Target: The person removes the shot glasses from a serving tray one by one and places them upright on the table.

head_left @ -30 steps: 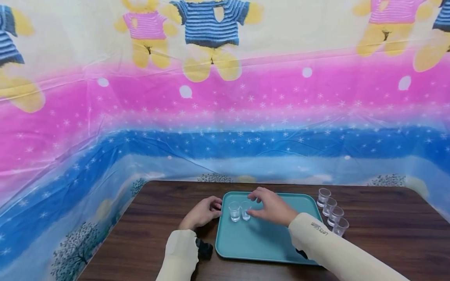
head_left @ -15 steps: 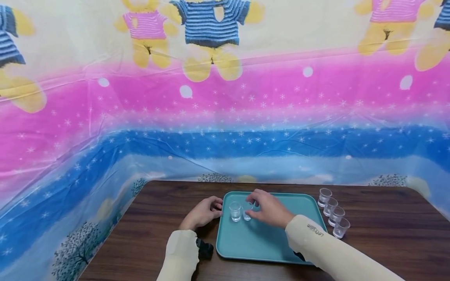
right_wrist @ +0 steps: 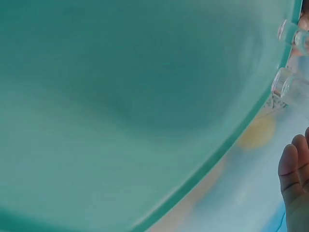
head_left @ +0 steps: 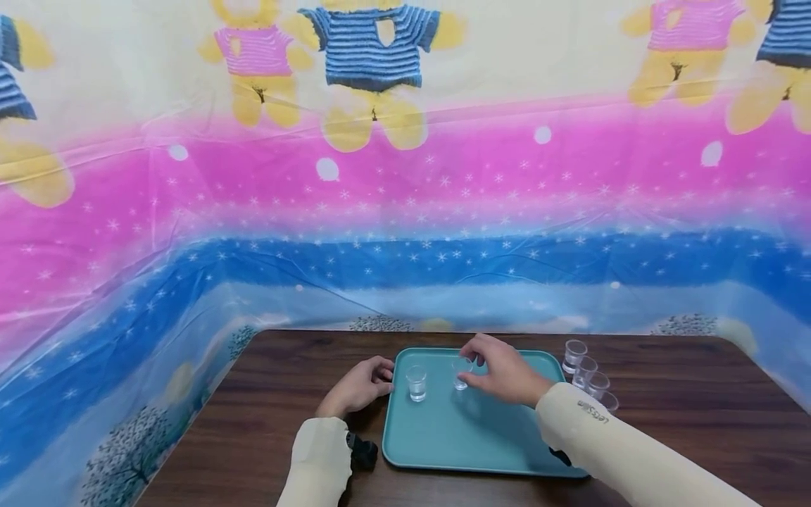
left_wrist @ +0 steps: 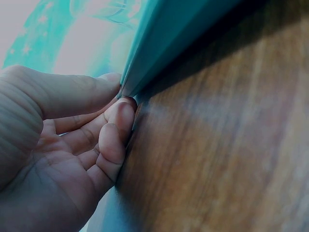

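My right hand [head_left: 505, 370] reaches over the green tray [head_left: 456, 440] and pinches a small clear shot glass [head_left: 460, 377] by its upper part. A second shot glass [head_left: 417, 384] stands upright on the tray, left of the held one. In the right wrist view the nearer glass [right_wrist: 291, 89] shows at the right edge, above my fingers [right_wrist: 289, 171]; the thumb is out of sight. At the tray's left side, my left hand [head_left: 360, 384] holds the rim. The left wrist view has its thumb [left_wrist: 82, 94] against the rim, with the other fingers curled below.
Several more shot glasses [head_left: 584, 370] stand in a slanting row on the dark wooden table [head_left: 684, 422], right of the tray; my right sleeve [head_left: 608, 436] partly covers the nearest. A printed cloth [head_left: 405, 260] hangs behind the table.
The right hand has closed on the second glass and moved it right, widening the gap to the other glass. My left hand stays at the tray's rim. The head view has shifted slightly.
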Demonstrator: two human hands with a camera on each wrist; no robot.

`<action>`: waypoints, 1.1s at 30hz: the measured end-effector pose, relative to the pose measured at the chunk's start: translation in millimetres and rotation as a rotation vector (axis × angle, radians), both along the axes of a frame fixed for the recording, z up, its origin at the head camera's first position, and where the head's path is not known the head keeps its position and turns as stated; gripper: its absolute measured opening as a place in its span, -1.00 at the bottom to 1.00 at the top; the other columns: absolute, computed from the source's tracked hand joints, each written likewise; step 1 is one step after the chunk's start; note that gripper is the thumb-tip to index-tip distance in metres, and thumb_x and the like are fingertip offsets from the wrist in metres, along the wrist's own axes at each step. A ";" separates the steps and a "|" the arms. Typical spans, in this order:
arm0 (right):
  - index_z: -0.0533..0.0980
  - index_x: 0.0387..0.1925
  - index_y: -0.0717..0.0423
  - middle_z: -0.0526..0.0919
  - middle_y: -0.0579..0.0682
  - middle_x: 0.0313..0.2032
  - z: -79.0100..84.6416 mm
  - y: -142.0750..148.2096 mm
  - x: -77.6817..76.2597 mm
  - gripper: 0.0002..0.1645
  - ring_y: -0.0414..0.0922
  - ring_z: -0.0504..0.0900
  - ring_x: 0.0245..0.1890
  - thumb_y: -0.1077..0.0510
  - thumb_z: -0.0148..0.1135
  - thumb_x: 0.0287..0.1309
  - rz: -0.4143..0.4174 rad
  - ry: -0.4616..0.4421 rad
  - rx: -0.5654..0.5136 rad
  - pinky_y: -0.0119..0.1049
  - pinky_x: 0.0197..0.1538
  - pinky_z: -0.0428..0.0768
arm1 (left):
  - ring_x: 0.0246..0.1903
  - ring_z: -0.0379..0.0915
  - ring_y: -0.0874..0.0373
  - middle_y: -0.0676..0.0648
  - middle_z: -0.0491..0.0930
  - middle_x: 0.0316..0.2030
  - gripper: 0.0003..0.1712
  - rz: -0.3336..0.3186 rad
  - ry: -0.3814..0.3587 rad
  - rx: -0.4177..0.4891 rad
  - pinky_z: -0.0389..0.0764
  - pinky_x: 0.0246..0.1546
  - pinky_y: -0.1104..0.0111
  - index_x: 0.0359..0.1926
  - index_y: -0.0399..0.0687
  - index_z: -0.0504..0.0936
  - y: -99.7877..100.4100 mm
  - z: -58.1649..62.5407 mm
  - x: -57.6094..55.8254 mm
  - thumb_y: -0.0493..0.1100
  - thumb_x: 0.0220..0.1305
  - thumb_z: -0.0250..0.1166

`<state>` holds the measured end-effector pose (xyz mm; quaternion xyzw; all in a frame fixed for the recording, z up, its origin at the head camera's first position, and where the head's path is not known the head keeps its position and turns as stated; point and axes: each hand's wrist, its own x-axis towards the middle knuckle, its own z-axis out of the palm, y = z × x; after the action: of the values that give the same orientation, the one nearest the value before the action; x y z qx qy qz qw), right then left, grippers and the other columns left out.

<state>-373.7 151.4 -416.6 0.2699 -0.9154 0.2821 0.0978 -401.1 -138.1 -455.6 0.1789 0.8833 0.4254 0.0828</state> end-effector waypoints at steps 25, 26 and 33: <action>0.50 -0.18 -0.16 0.40 -0.30 -0.32 7.5 98.7 36.1 -0.71 -0.23 0.42 -0.38 -0.04 0.38 0.07 -0.047 0.034 0.147 -0.35 -0.34 0.43 | -0.19 0.40 0.06 -0.12 0.48 -0.13 -0.60 -0.003 -0.020 0.014 0.44 -0.16 0.16 0.14 -0.28 0.43 1.4 -2.0 -1.0 -0.31 0.30 0.21; 0.50 -0.19 -0.17 0.40 -0.31 -0.33 6.6 101.1 37.9 -0.72 -0.22 0.42 -0.38 -0.03 0.38 0.06 -0.048 0.037 0.151 -0.36 -0.35 0.43 | -0.19 0.40 0.06 -0.12 0.48 -0.14 -0.60 -0.003 -0.020 0.017 0.44 -0.15 0.15 0.14 -0.28 0.43 1.5 -1.6 -0.5 -0.31 0.29 0.21; 0.49 -0.18 -0.18 0.42 -0.27 -0.36 0.4 118.2 50.0 -0.73 -0.22 0.41 -0.45 0.01 0.37 0.08 -0.036 0.003 0.140 -0.38 -0.41 0.41 | -0.19 0.39 0.06 -0.12 0.48 -0.14 -0.61 -0.008 -0.016 0.019 0.44 -0.16 0.16 0.13 -0.28 0.43 0.3 -1.5 -2.4 -0.32 0.29 0.21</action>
<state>-323.8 269.6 -416.2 0.2598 -0.9375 0.2153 0.0853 -403.5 -137.8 -457.1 0.1799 0.8777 0.4351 0.0897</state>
